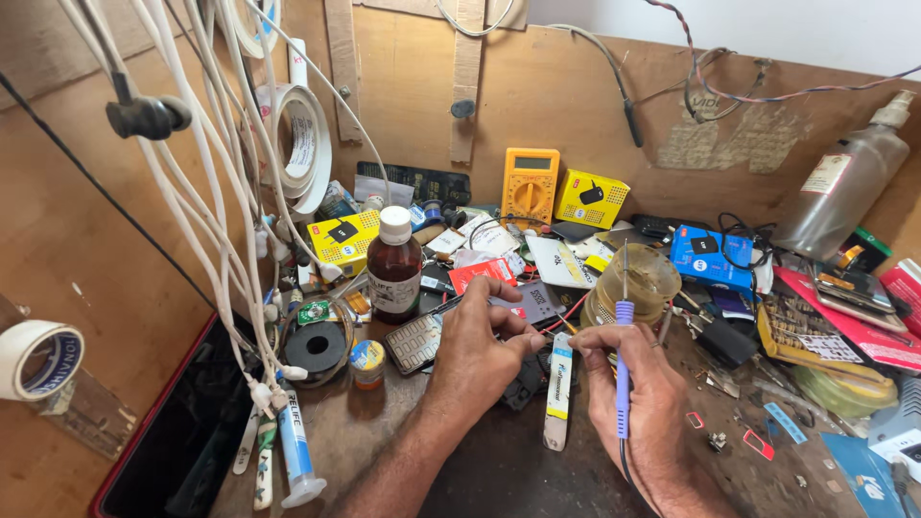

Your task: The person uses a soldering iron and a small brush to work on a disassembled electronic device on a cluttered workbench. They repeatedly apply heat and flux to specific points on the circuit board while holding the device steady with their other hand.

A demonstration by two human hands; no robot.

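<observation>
Close together, right hand (641, 384) fingers gripping purple soldering iron (623, 369), left hand (477, 347) fingers pinching small part, brown bottle (394, 267) capped, contents unclear.

Bright daylight, soft shadows, sharp centre, edges seemingly stretched by wide lens.

A purple-handled soldering iron (624, 369) stands out against the brown tabletop (499, 470). The multimeter (530, 184) is orange-yellow, and two small boxes (591, 199) are yellow with black pictures. The bottle (394, 264) is amber with a white cap, another box (711, 257) is blue, and the tape rolls (305, 146) are white.
</observation>
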